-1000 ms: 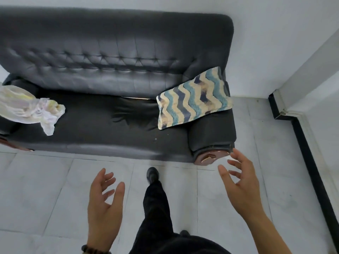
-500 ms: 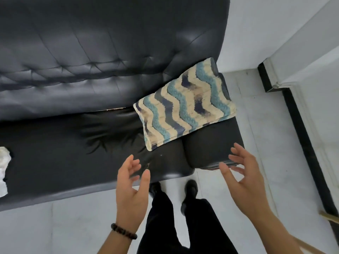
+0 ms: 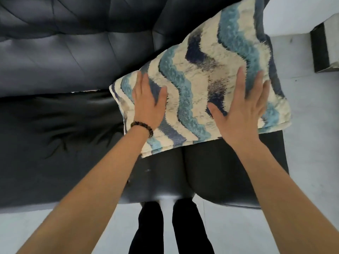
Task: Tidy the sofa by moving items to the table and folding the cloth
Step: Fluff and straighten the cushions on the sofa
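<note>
A fluffy cream cloth [image 3: 198, 92] with wavy blue and navy stripes lies spread over the right armrest and backrest corner of the dark leather sofa [image 3: 55, 116]. My left hand [image 3: 148, 101] lies flat on the cloth's left part, fingers straight. On the cloth's right part my right hand [image 3: 242, 107] presses down flat with its fingers spread. Neither hand grips the fabric.
The sofa's seat to the left is creased and bare in this view. Pale tiled floor [image 3: 311, 162] runs to the right of the armrest and in front of the sofa. My dark-trousered legs [image 3: 174, 230] stand against the sofa's front edge. A black skirting corner [image 3: 321, 50] is at far right.
I have stepped up to the sofa and leaned in. Both hands moved forward from above the floor and seat edge and now lie flat on the striped cloth. The white bundle at left is out of view.
</note>
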